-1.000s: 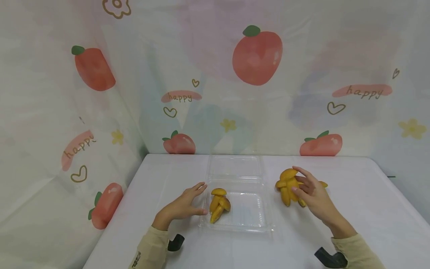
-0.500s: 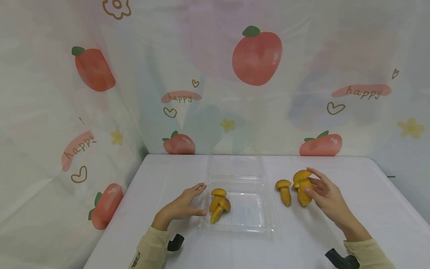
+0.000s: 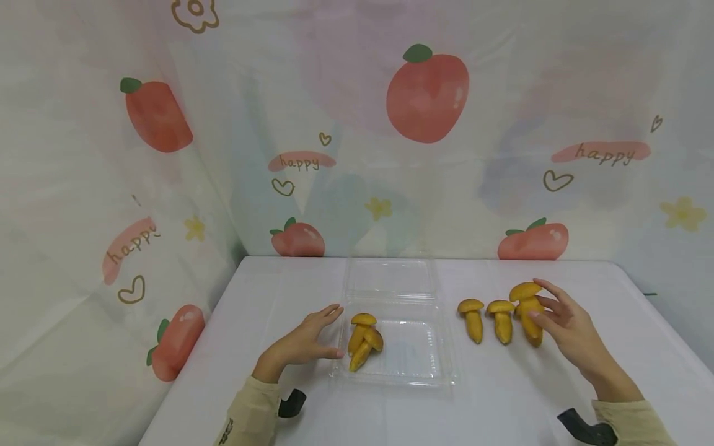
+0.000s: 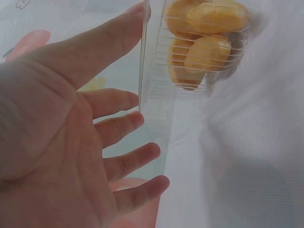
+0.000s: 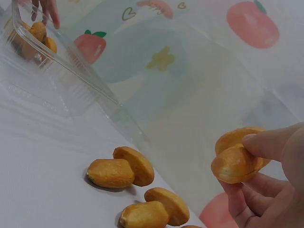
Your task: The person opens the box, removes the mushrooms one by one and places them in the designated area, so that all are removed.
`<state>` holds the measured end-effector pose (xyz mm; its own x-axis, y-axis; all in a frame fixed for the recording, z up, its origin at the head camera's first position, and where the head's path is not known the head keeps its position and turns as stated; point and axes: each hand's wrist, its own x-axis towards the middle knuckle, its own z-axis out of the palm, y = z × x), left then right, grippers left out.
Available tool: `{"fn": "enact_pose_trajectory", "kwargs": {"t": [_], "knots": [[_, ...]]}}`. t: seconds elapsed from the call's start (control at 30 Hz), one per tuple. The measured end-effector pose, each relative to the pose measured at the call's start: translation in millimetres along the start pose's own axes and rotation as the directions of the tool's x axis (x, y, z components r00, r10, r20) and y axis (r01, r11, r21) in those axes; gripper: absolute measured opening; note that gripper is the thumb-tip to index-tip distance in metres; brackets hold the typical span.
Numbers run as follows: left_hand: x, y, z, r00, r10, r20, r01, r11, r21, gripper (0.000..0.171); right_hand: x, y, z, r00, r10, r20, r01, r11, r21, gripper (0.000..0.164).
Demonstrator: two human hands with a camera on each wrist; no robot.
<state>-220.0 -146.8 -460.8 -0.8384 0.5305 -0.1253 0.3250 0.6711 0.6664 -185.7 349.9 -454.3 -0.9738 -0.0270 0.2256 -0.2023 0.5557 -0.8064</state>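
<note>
My right hand [image 3: 569, 334] pinches a yellow-brown mushroom [image 3: 527, 310] by its stem, raised above the table in the right wrist view. Two similar mushrooms, one at the left [image 3: 473, 322] and one beside it [image 3: 502, 322], lie in a row left of that hand. Part of another shows behind the held one. A clear plastic clamshell box [image 3: 413, 371] lies with its lid raised at the back. Mushrooms [image 3: 361, 353] rest in a cluster at its left side. My left hand [image 3: 304, 337], fingers spread, touches the box's left rim with its thumb and fingertips.
The white table [image 3: 401, 415] ends at a patterned cloth backdrop [image 3: 357, 124] behind and on the left. The box's transparent lid [image 3: 390, 279] stretches toward the back edge. A black wrist mount [image 3: 292, 402] sits by the left sleeve.
My right hand has moved rightward with the mushroom, passing above the row. The mushrooms it covered on the table now show. The left hand and the box have stayed put.
</note>
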Motion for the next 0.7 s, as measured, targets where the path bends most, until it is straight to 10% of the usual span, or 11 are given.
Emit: {"fn": "enact_pose_trajectory", "kwargs": {"t": [0.7], "knots": [[-0.4, 1.6, 1.4, 1.0, 0.001, -0.009, -0.001, 1.0, 0.0, 0.09, -5.2, 36.0, -24.7, 0.991, 0.135, -0.02, -0.134, 0.99, 0.037, 0.066]]}}
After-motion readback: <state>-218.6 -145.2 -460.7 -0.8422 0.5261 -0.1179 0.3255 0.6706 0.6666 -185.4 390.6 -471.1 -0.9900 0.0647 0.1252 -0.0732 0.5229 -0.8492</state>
